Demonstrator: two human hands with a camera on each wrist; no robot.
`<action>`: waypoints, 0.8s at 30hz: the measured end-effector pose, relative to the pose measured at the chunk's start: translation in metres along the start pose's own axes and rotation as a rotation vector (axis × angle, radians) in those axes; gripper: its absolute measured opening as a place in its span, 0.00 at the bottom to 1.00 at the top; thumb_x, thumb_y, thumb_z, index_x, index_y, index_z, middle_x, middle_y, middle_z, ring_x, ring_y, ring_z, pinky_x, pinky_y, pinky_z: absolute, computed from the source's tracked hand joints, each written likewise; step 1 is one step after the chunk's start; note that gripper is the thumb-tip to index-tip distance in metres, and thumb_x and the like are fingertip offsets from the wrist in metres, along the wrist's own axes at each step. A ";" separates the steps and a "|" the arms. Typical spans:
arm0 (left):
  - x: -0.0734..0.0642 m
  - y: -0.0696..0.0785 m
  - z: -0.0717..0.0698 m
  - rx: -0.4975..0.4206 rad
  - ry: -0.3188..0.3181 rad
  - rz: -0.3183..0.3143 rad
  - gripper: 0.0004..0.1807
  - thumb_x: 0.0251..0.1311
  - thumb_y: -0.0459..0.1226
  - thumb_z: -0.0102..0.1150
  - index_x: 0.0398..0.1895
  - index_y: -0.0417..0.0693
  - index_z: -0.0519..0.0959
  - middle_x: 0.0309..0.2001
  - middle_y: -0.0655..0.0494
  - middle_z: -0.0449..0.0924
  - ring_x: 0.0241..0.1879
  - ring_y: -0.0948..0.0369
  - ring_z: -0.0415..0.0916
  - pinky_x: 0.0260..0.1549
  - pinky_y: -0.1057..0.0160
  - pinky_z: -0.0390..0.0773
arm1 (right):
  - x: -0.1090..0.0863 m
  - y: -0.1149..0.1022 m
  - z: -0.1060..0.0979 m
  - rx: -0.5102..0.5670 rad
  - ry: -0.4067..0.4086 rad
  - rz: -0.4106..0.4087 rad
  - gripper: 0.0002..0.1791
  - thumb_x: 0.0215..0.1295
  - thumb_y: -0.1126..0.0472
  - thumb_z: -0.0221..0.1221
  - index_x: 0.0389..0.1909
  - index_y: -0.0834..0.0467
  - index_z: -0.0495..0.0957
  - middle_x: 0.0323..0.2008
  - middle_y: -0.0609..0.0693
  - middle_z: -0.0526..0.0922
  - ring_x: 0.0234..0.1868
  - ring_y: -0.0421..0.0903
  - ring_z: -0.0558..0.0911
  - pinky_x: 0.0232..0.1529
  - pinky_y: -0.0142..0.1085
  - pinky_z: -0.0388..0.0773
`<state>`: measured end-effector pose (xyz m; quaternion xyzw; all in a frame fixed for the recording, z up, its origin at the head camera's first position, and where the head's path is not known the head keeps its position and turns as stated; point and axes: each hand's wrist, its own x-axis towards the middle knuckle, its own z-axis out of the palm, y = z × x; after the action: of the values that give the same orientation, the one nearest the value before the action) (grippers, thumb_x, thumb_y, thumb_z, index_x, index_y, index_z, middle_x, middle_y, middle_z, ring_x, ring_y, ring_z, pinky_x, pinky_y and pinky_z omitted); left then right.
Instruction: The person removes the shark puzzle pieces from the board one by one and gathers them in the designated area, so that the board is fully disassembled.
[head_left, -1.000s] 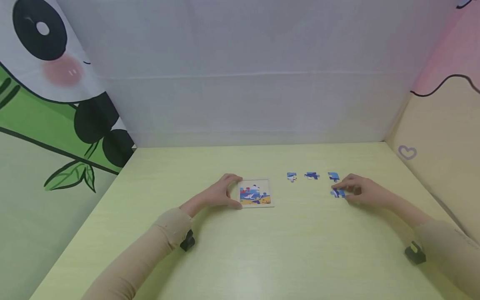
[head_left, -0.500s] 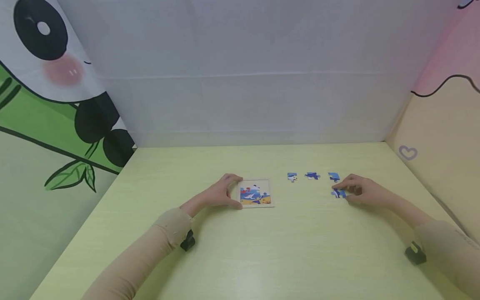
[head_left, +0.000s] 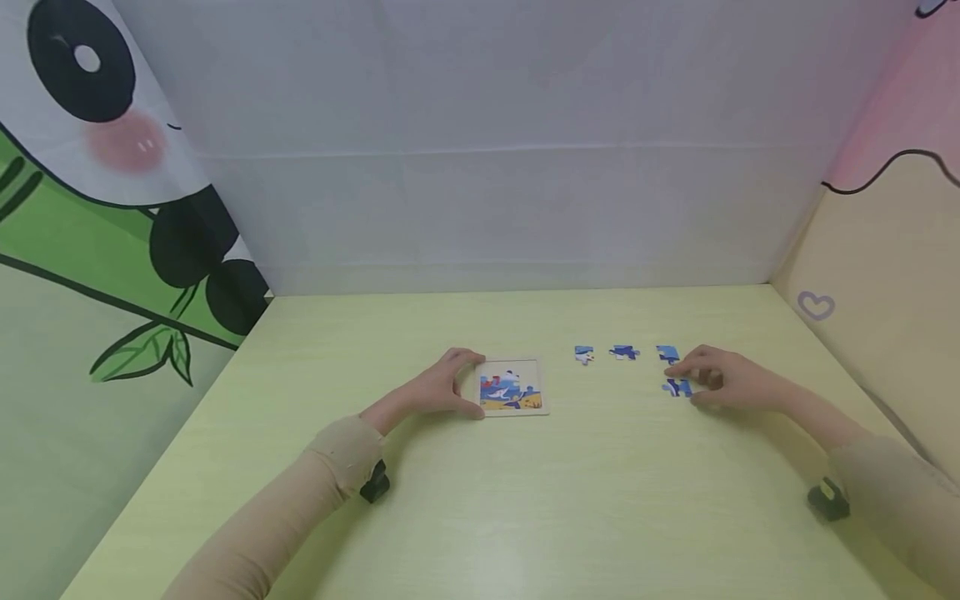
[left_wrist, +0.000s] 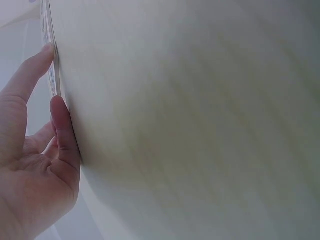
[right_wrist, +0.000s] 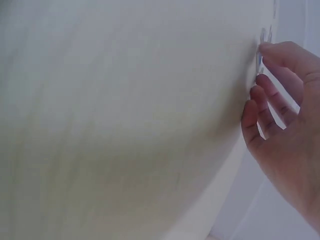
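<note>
Right fingers [head_left: 686,363], shifted slightly, pinch a blue-white jigsaw piece [head_left: 678,388]; left fingers [head_left: 467,358] clamp a pale frame [head_left: 527,367].

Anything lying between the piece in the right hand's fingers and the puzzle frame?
Nothing visible blocks the straight line from that puzzle piece to the puzzle frame. The three other loose pieces lie farther back, and the left hand holds the frame's left edge.

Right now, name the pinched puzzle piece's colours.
The piece is blue and white, clearest in the head view.
</note>
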<state>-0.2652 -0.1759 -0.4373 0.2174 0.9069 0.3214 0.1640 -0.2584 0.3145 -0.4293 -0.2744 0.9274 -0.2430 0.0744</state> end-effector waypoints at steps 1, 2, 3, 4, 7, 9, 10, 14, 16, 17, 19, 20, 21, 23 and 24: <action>0.000 0.000 0.000 -0.001 0.000 0.001 0.52 0.47 0.46 0.77 0.74 0.49 0.60 0.73 0.45 0.54 0.34 0.61 0.69 0.37 0.67 0.74 | 0.001 -0.001 -0.001 -0.005 -0.001 0.002 0.25 0.56 0.62 0.70 0.57 0.51 0.80 0.46 0.47 0.78 0.41 0.40 0.74 0.40 0.29 0.76; 0.000 0.000 0.000 -0.003 0.000 0.001 0.52 0.46 0.45 0.78 0.74 0.48 0.60 0.73 0.45 0.54 0.34 0.61 0.69 0.37 0.67 0.74 | 0.002 -0.003 -0.003 -0.008 0.000 0.005 0.25 0.55 0.62 0.70 0.57 0.51 0.81 0.46 0.47 0.78 0.41 0.41 0.74 0.39 0.29 0.76; 0.000 -0.001 0.000 -0.003 0.001 0.002 0.52 0.46 0.45 0.78 0.74 0.48 0.60 0.73 0.45 0.54 0.34 0.61 0.69 0.37 0.67 0.74 | 0.003 -0.005 -0.004 -0.014 0.005 0.002 0.26 0.55 0.62 0.70 0.57 0.51 0.81 0.46 0.48 0.79 0.41 0.41 0.75 0.38 0.30 0.76; 0.000 -0.001 0.001 -0.005 0.001 0.002 0.52 0.46 0.45 0.78 0.74 0.48 0.60 0.73 0.45 0.54 0.34 0.61 0.69 0.37 0.67 0.74 | 0.005 -0.008 -0.005 -0.019 0.012 -0.004 0.26 0.55 0.62 0.70 0.57 0.52 0.80 0.47 0.48 0.79 0.40 0.42 0.75 0.38 0.30 0.75; 0.001 -0.002 0.001 -0.003 0.004 0.003 0.52 0.46 0.45 0.78 0.74 0.48 0.60 0.73 0.45 0.54 0.33 0.61 0.70 0.36 0.67 0.74 | 0.011 -0.016 -0.009 -0.024 0.038 -0.016 0.26 0.56 0.60 0.70 0.58 0.52 0.80 0.48 0.49 0.81 0.41 0.43 0.75 0.39 0.33 0.75; 0.002 -0.003 0.001 -0.001 0.006 0.003 0.52 0.46 0.45 0.78 0.74 0.48 0.60 0.73 0.45 0.54 0.33 0.61 0.70 0.36 0.67 0.74 | 0.016 -0.023 -0.010 -0.028 0.044 -0.017 0.26 0.57 0.59 0.70 0.59 0.52 0.79 0.49 0.48 0.81 0.42 0.43 0.76 0.41 0.35 0.75; 0.002 -0.003 0.001 0.000 0.006 0.001 0.52 0.46 0.45 0.78 0.74 0.48 0.60 0.73 0.46 0.54 0.33 0.61 0.70 0.36 0.67 0.74 | 0.019 -0.027 -0.011 -0.030 0.045 -0.018 0.26 0.58 0.58 0.70 0.59 0.53 0.79 0.50 0.48 0.81 0.43 0.44 0.76 0.42 0.36 0.75; 0.002 -0.003 0.001 0.004 0.006 0.002 0.51 0.46 0.46 0.78 0.74 0.48 0.60 0.73 0.46 0.54 0.33 0.61 0.69 0.37 0.67 0.74 | 0.033 -0.040 -0.012 -0.043 0.038 -0.028 0.25 0.59 0.57 0.69 0.59 0.53 0.79 0.51 0.50 0.81 0.45 0.48 0.77 0.43 0.38 0.75; 0.002 -0.003 0.001 0.008 0.005 0.005 0.51 0.47 0.46 0.77 0.74 0.48 0.60 0.73 0.45 0.54 0.34 0.62 0.70 0.37 0.67 0.75 | 0.041 -0.045 -0.010 -0.044 0.032 -0.043 0.25 0.59 0.58 0.68 0.59 0.53 0.79 0.52 0.50 0.81 0.47 0.50 0.78 0.44 0.40 0.75; 0.002 -0.002 0.001 0.011 0.004 0.007 0.51 0.47 0.46 0.77 0.74 0.48 0.60 0.73 0.45 0.54 0.34 0.62 0.70 0.37 0.67 0.75 | 0.045 -0.047 -0.009 -0.038 0.029 -0.049 0.25 0.59 0.58 0.68 0.59 0.53 0.79 0.53 0.50 0.81 0.48 0.50 0.78 0.44 0.41 0.75; 0.002 -0.001 0.001 0.012 0.005 0.007 0.51 0.47 0.46 0.77 0.74 0.48 0.60 0.74 0.45 0.54 0.34 0.62 0.70 0.37 0.68 0.75 | 0.053 -0.052 -0.006 -0.025 0.020 -0.064 0.25 0.59 0.58 0.67 0.59 0.54 0.79 0.53 0.50 0.81 0.49 0.52 0.78 0.45 0.44 0.75; 0.002 -0.001 0.001 0.011 0.004 0.008 0.51 0.47 0.46 0.77 0.74 0.48 0.60 0.74 0.45 0.54 0.34 0.62 0.70 0.37 0.68 0.75 | 0.057 -0.055 -0.004 -0.022 0.015 -0.073 0.25 0.60 0.58 0.67 0.60 0.54 0.78 0.53 0.50 0.81 0.49 0.52 0.78 0.46 0.44 0.75; 0.002 -0.001 0.001 0.010 0.005 0.008 0.51 0.47 0.46 0.77 0.74 0.48 0.60 0.74 0.45 0.54 0.34 0.62 0.70 0.37 0.68 0.75 | 0.062 -0.058 -0.002 -0.012 0.010 -0.078 0.25 0.60 0.58 0.66 0.60 0.55 0.78 0.54 0.51 0.81 0.50 0.52 0.78 0.47 0.45 0.75; 0.001 0.000 0.001 0.007 0.005 0.006 0.51 0.47 0.46 0.77 0.74 0.48 0.61 0.74 0.45 0.54 0.33 0.61 0.70 0.37 0.68 0.75 | 0.070 -0.063 0.004 -0.015 0.007 -0.087 0.26 0.61 0.58 0.66 0.61 0.56 0.77 0.54 0.52 0.81 0.50 0.53 0.78 0.48 0.45 0.75; 0.001 0.000 0.000 0.006 0.005 0.004 0.51 0.47 0.46 0.77 0.74 0.48 0.61 0.74 0.45 0.54 0.34 0.61 0.70 0.37 0.68 0.75 | 0.075 -0.065 0.007 -0.019 0.007 -0.094 0.26 0.61 0.57 0.66 0.61 0.57 0.77 0.54 0.53 0.81 0.50 0.52 0.78 0.48 0.46 0.75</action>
<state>-0.2660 -0.1751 -0.4379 0.2189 0.9079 0.3194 0.1602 -0.2883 0.2231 -0.4034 -0.3177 0.9160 -0.2382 0.0572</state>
